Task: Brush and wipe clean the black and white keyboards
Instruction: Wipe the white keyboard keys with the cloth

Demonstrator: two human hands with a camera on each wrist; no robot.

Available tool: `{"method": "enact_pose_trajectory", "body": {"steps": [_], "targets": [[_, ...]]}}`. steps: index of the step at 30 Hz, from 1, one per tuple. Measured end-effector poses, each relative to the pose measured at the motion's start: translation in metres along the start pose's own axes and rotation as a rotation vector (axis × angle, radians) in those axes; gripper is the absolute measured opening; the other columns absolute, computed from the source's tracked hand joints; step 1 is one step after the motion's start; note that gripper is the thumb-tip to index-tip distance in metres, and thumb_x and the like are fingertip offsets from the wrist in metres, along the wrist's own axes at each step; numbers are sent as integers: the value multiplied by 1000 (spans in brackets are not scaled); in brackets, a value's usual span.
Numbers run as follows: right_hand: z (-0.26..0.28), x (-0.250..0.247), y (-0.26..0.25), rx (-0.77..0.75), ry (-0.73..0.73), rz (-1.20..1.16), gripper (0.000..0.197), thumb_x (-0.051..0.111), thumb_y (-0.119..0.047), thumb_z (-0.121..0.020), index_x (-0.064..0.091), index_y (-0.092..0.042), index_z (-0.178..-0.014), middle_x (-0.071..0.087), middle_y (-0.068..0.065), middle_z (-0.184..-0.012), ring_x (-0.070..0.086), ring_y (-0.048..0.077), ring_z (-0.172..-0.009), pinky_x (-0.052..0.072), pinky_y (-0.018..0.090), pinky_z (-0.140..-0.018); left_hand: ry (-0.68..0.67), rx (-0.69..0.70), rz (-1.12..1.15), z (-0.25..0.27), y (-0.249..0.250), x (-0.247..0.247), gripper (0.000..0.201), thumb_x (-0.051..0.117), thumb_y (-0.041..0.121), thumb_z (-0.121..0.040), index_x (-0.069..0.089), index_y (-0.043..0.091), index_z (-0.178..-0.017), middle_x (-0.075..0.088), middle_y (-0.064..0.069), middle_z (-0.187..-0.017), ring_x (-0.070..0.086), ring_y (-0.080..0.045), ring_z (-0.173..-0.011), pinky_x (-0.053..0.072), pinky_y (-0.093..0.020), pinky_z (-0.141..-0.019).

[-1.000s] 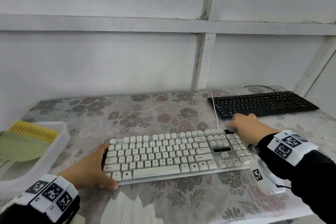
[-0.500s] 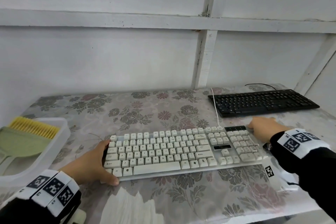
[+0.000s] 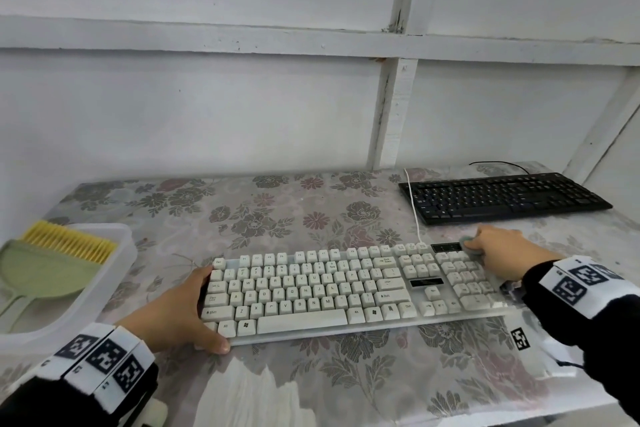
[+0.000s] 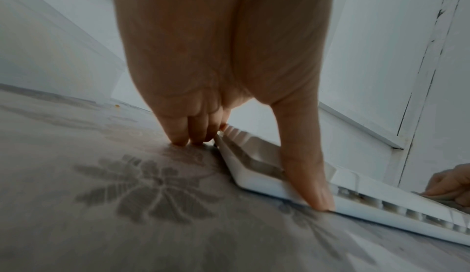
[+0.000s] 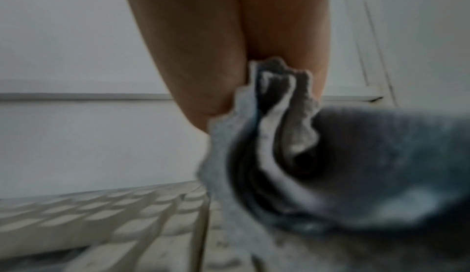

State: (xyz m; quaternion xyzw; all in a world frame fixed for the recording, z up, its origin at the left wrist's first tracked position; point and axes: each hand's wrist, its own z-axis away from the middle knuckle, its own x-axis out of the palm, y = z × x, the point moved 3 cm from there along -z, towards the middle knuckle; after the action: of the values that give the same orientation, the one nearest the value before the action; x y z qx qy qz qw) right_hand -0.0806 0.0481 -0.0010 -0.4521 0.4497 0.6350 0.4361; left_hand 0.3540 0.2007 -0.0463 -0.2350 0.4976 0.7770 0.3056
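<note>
white keyboard (image 3: 346, 291) lies long axis left-to-right, mid-table | left hand (image 3: 173, 315) clasps its left end; right hand (image 3: 498, 253) bunches grey cloth (image 5: 330, 165) at far-right corner | unwiped keys stretch leftward; black keyboard (image 3: 502, 196) beyond, nearer the right hand

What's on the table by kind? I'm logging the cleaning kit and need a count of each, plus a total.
Keyboards: 2, the white keyboard and the black keyboard
Brushes: 1, the green brush with yellow bristles
Tubs: 1, the clear plastic tub holding the brush
Cloths: 1, the grey cloth in the right hand
Total: 5
</note>
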Motion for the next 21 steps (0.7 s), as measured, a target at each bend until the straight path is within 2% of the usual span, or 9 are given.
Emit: {"method": "enact_pose_trajectory", "body": {"steps": [3,5,7,10,12,15,17,19,21], "targets": [[3,-11,3,96,-11,-20,32,37,7,-81,38,-19,-64,31,-7,-74,43,18,-77,26,31,-80,5,-5,-5,0,0,0,130,92,31,-44,12,24,-146,44,9,-135,43,-11,-121,33,-28,-105],[2,-16,-12,74,7,-57,33,37,8,-79,32,-20,-61,33,-4,-78,44,20,-76,26,26,-73,8,-1,-4,0,0,-1,129,92,30,-45,12,24,-146,44,9,-136,43,-11,-121,33,-26,-104],[3,-22,-45,-72,83,-88,30,39,4,-82,38,-21,-64,41,-6,-86,47,19,-84,32,30,-81,8,0,-5,1,0,0,129,92,29,-46,11,25,-146,44,9,-135,43,-10,-119,34,-24,-101],[20,-37,-126,-351,120,-308,18,44,-17,-95,61,-22,-91,50,-8,-103,46,18,-99,39,33,-94,10,6,-11,1,0,-1,128,92,28,-48,10,26,-146,45,11,-132,43,-8,-116,33,-23,-99],[37,-51,-190,-530,84,-409,22,42,-26,-98,60,-16,-90,49,-7,-104,42,17,-98,37,30,-92,11,15,-1,1,0,-1,127,92,26,-48,12,27,-146,46,15,-124,44,-8,-115,34,-22,-98],[53,-66,-269,-738,126,-332,26,41,-9,-96,46,-19,-73,46,-1,-101,39,24,-99,37,40,-92,19,34,49,0,0,-1,124,93,19,-46,16,25,-144,49,15,-120,47,-8,-114,35,-21,-96],[51,-69,-305,-802,113,-237,23,42,3,-90,49,-17,-80,47,6,-109,40,32,-105,33,47,-95,29,34,44,-1,-1,-1,117,93,19,-44,24,24,-138,52,14,-117,50,-9,-113,39,-24,-97],[49,-64,-329,-831,110,-123,22,43,4,-88,59,-10,-95,44,7,-106,43,37,-103,34,47,-94,40,31,33,-2,-2,-1,109,93,19,-44,28,21,-132,54,11,-117,51,-11,-113,41,-27,-98],[49,-56,-339,-814,95,-86,28,45,3,-88,61,-6,-109,41,8,-106,40,40,-110,37,48,-94,44,39,33,-2,0,0,107,92,17,-46,27,22,-130,53,13,-114,51,-10,-114,40,-24,-96]]}}
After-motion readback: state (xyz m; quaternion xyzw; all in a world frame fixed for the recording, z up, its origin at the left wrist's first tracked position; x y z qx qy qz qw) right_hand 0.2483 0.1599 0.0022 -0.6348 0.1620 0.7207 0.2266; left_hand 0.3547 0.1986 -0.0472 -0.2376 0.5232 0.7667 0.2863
